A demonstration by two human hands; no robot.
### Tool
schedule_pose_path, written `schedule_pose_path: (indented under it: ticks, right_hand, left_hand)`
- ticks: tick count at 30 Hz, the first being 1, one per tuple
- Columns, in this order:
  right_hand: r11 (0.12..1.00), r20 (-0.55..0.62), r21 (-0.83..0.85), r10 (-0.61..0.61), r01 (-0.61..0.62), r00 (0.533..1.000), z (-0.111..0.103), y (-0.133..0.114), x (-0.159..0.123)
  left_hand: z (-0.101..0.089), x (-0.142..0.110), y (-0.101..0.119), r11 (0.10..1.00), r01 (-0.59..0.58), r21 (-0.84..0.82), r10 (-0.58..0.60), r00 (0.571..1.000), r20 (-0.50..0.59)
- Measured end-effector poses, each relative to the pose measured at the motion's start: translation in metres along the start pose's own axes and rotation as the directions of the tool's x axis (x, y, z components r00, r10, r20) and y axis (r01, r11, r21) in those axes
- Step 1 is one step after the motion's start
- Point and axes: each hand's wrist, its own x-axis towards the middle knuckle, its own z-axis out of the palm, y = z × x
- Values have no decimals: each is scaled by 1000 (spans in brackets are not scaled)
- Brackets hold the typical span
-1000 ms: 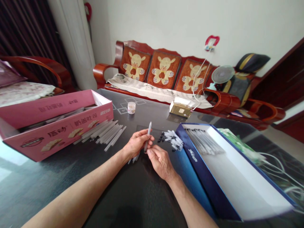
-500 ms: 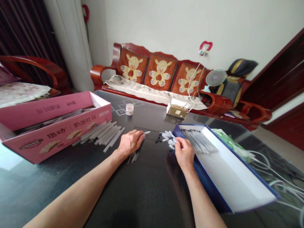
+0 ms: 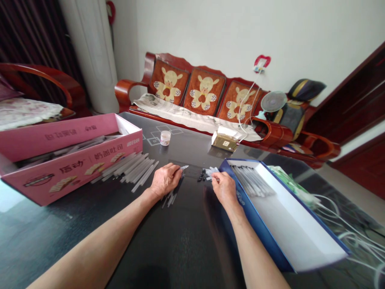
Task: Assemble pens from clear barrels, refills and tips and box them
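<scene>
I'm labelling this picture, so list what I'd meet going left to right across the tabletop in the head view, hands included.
Pink box → left hand → small black pieces → blue box.

The right hand [image 3: 224, 188] partly hides the small pale pieces [image 3: 212, 170].

Both forearms reach forward, hands apart.
The person's left hand [image 3: 166, 179] lies low, palm down, fingers curled; the right hand [image 3: 224, 188] angles inward, thumb and fingertips drawn together.
</scene>
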Motion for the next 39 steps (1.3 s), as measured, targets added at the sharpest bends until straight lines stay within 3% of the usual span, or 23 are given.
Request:
schedule_pose_path:
  ticks: [4,7,9,11,15,24,27,30,32,36,39]
  right_hand:
    - [981,-194,191,56,-19,979,11,-15,-1]
    - [952,-329,303,57,49,943,19,-32,-8]
    - [928,-285,354,-16,121,958,23,-44,-13]
    - [897,-159,407,-118,174,980,26,-55,-18]
    - [835,57,505,-285,219,957,28,-71,-23]
    - [810,151,534,-374,243,915,27,-79,-25]
    - [814,122,534,-341,228,932,30,-80,-25]
    - [859,6,477,-216,187,976,31,-73,-23]
    - [908,-105,391,-119,151,987,27,-58,-18]
    - [979,-279,206,61,-2,958,8,-15,-7]
    - [994,-204,86,84,-68,975,-4,8,-1]
  left_hand:
    - [-2,4,-10,995,95,-12,-95,995,-42]
    - [-1,4,-17,993,116,20,-115,993,-36]
    - [1,3,-19,993,114,44,-112,993,-38]
    - [3,3,-20,993,104,55,-101,994,-50]
    - [5,3,-20,994,101,48,-98,993,-70]
    - [6,3,-19,995,85,56,-80,993,-85]
    - [6,2,-17,994,88,57,-84,993,-77]
    - [5,2,-16,994,92,63,-87,994,-70]
    - [5,2,-15,993,91,69,-87,994,-64]
    - [4,2,-14,992,95,82,-91,995,-51]
    - [3,2,-14,992,100,80,-97,994,-47]
